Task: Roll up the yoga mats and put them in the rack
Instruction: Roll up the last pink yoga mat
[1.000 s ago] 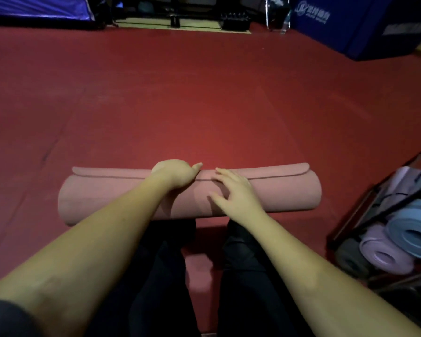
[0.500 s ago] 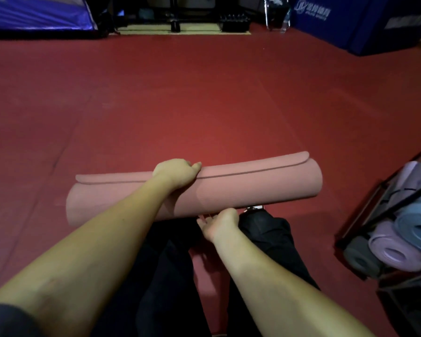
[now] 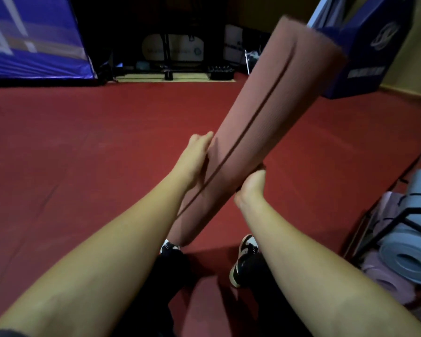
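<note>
Two hands hold the rolled pink mat [image 3: 258, 122] off the red floor [image 3: 83, 147], tilted, its far end up to the right. Open floor spreads left; the rack [image 3: 396, 220] stands near on the right. Left hand [image 3: 195, 159] grips its left side; right hand [image 3: 252, 188] curls beneath.

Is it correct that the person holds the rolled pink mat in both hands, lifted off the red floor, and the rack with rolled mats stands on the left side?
Not quite. The head view shows the rack on the right side, not the left. The rest holds: the left hand and right hand hold the rolled pink mat lifted off the red floor.
</note>
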`<state>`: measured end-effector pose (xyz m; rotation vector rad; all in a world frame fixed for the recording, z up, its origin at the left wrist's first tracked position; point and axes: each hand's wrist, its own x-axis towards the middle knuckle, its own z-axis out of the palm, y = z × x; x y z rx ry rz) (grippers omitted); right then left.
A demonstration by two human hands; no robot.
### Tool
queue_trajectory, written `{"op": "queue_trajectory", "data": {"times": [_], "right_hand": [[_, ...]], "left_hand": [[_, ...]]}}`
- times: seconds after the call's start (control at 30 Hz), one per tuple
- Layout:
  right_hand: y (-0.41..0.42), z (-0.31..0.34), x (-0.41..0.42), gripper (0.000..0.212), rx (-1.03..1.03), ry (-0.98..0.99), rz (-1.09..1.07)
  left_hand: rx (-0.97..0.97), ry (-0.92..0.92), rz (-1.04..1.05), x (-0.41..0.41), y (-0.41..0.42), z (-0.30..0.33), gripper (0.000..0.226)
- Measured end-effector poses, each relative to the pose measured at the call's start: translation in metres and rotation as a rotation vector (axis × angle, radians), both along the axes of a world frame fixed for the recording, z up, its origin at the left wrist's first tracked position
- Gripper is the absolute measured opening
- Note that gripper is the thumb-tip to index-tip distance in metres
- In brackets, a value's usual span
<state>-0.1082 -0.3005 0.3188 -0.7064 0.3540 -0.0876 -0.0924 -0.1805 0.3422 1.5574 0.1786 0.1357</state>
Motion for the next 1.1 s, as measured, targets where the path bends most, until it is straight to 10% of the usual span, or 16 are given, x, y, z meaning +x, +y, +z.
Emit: {"op": "queue_trajectory", "data": {"times": [0.5, 0.7, 1.1], "right_hand": [[-0.037, -0.122, -0.043, 0.039, -0.384, 0.153, 0.209], [-0.039, -0.128, -0.034, 0.068, -0.481, 0.065, 0.263], [-0.066, -0.063, -0.045, 0.035, -0.661, -0.072, 0.302]], "left_hand": [[-0.52, 0.079, 0.026, -0.058, -0.005, -0.093, 0.044], [-0.095, 0.095, -0.046, -0.077, -0.017, -0.126, 0.025], [-0.256, -0.037, 0.025, -0.067, -0.029, -0.101, 0.024]]}}
